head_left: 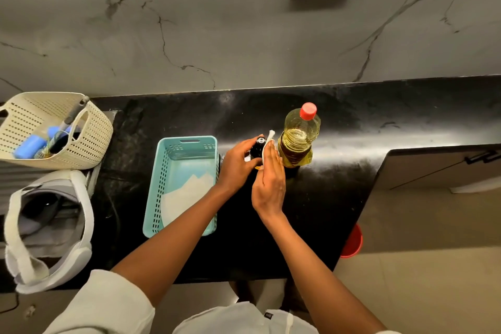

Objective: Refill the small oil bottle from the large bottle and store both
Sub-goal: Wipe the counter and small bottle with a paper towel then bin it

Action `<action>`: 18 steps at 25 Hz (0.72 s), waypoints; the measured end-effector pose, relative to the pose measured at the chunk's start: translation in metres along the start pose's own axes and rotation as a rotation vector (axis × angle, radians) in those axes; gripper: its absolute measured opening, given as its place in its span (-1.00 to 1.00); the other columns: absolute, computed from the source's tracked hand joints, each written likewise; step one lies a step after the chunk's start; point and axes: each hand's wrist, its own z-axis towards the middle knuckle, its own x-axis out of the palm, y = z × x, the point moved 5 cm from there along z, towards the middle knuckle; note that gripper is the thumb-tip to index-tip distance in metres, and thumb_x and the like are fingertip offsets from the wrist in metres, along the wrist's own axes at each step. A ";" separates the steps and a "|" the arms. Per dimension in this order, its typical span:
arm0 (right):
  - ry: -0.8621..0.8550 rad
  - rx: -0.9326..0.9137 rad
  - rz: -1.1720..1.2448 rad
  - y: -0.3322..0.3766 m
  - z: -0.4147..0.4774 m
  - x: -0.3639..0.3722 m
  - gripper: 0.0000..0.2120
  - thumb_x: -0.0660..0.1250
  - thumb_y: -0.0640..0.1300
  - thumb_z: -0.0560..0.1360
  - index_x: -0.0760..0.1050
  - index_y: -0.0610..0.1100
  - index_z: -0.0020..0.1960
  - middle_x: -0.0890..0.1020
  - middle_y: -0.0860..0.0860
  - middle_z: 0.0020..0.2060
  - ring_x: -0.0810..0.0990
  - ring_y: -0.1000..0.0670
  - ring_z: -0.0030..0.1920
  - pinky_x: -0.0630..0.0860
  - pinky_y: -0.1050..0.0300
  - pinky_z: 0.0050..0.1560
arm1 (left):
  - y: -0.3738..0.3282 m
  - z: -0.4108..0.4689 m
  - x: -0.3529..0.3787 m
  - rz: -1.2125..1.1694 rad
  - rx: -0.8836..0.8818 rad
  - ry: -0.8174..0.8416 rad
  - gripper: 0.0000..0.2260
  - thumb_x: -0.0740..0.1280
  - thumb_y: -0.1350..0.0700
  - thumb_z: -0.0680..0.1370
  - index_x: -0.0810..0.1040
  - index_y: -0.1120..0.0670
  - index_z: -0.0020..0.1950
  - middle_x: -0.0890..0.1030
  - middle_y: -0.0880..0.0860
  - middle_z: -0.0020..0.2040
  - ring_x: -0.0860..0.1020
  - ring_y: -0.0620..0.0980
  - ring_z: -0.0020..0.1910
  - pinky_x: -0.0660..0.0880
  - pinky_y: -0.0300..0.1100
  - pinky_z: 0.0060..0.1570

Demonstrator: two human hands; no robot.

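Note:
The small dark oil bottle (257,148) stands on the black counter (339,171), its black cap on top. My left hand (237,164) grips its left side. My right hand (269,182) presses a white tissue (268,141) flat against the bottle's right side; most of the bottle's body is hidden between the hands. Just to the right stands the large clear oil bottle (298,135) with a red cap (308,110), upright, part full of yellow oil, touching or nearly touching my right hand.
A teal plastic basket (187,144) with white paper inside sits left of the hands. A cream perforated basket (89,127) with utensils is at far left, a grey-white bag below it. A red bucket (353,241) stands on the floor right of the counter edge.

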 end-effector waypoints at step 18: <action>0.299 0.036 0.071 -0.003 -0.022 -0.008 -0.41 0.04 -0.13 0.76 -0.08 0.02 0.74 -0.07 0.14 0.72 -0.05 0.15 0.69 0.10 0.12 0.66 | -0.013 -0.029 -0.014 0.209 0.008 0.002 -0.63 0.49 0.01 0.61 0.47 -0.03 0.36 0.70 0.01 0.27 0.68 0.03 0.25 0.65 -0.03 0.19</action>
